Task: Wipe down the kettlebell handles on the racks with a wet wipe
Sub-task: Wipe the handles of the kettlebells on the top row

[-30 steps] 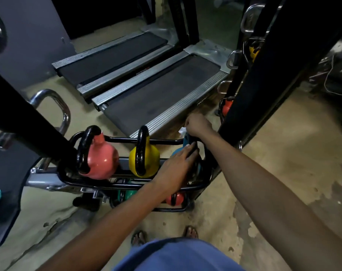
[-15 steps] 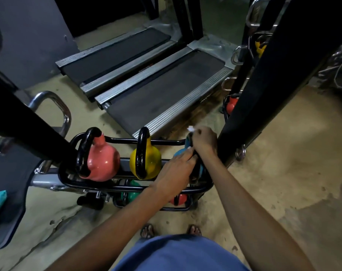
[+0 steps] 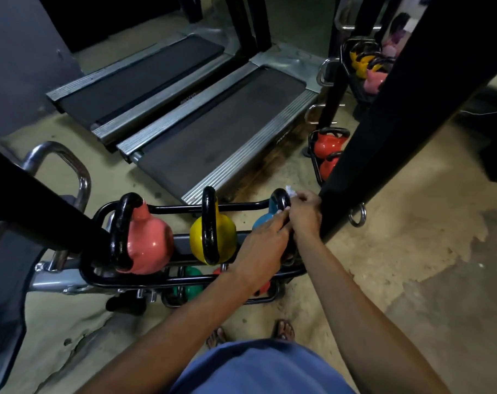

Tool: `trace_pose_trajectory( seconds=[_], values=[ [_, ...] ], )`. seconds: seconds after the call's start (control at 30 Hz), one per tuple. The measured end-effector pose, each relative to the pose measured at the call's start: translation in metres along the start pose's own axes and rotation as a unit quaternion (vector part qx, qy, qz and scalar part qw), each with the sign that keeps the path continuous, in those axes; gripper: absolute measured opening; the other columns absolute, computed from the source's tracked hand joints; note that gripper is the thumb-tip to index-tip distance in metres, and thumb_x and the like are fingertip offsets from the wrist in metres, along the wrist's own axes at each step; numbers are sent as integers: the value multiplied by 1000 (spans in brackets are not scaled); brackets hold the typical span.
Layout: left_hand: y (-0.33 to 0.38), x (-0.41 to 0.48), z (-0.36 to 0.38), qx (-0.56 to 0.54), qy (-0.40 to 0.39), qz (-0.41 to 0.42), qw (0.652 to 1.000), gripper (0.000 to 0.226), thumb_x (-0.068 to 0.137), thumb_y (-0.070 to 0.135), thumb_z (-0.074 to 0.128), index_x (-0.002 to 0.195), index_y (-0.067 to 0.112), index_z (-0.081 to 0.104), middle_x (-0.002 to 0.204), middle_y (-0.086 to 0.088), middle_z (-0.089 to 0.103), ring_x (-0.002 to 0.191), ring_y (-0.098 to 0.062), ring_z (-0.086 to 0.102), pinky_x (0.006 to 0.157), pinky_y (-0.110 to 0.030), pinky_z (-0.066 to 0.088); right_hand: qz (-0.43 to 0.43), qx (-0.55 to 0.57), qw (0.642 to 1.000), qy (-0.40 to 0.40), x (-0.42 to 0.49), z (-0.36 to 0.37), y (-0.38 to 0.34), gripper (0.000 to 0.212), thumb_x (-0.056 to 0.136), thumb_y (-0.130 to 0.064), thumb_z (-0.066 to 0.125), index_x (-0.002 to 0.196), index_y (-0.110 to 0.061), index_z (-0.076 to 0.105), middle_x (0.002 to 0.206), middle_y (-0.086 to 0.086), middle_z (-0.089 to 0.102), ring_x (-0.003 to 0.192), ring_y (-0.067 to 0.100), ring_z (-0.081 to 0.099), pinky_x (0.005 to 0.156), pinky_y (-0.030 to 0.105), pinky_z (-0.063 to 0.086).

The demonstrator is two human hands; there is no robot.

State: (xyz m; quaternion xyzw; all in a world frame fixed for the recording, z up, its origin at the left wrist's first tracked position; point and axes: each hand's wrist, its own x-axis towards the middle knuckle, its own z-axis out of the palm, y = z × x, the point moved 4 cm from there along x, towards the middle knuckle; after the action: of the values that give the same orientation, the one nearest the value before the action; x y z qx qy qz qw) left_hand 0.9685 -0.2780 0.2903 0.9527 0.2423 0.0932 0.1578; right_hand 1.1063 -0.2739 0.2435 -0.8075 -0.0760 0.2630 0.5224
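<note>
- The right hand is curled and clamped on the wet wipe. A white tuft of the wipe shows just above the knuckles.
- The blue kettlebell sits at the right end of the rack, directly under both hands.
- Its black handle stands upright as a loop whose long axis runs away from the person. The right hand meets the loop's right side with the wipe.
- The left hand lies on the kettlebell body, just left of the right hand. Its fingers are fairly straight, pressing rather than gripping.
- Judgement: the step in hand is wiping this handle. The right hand is nearer and does the wiping, while the left hand steadies.
- The yellow kettlebell and the pink kettlebell lie left of the left hand, with their handles parallel to the blue one.
- A black post stands just right of the right hand. Judged risk: little room for strokes on that side.
</note>
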Motion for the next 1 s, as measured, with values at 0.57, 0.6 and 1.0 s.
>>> trace_pose_trajectory(
  seconds=[0.57, 0.6, 1.0],
  values=[
    [-1, 0, 10, -3, -23, 17, 1000, 80, 88, 24, 72, 156, 11, 31, 162, -11, 29, 147, -26, 32, 119, -37, 31, -368, -653, 631, -198, 0, 51, -85, 16, 94, -15, 63, 104, -6, 72, 99, 10, 70, 95, 31, 68, 71, 34, 50],
    [-1, 0, 10, -3, -20, 17, 1000, 79, 88, 23, 73, 155, 12, 33, 163, -11, 27, 148, -26, 31, 120, -37, 30, -342, -605, 698, -171, 8, 46, -82, 17, 94, -16, 62, 102, -7, 74, 100, 12, 72, 95, 32, 69, 72, 33, 52],
    [-1, 1, 4, -15, -11, 16, 1000, 80, 89, 13, 65, 158, 18, 26, 167, -2, 16, 148, -20, 28, 114, -34, 36, 300, 330, 847, -289, 0, 11, 9, 50, 102, -28, 34, 123, 11, 58, 101, 33, 71, 86, 37, 75, 75, 42, 64]
  ],
)
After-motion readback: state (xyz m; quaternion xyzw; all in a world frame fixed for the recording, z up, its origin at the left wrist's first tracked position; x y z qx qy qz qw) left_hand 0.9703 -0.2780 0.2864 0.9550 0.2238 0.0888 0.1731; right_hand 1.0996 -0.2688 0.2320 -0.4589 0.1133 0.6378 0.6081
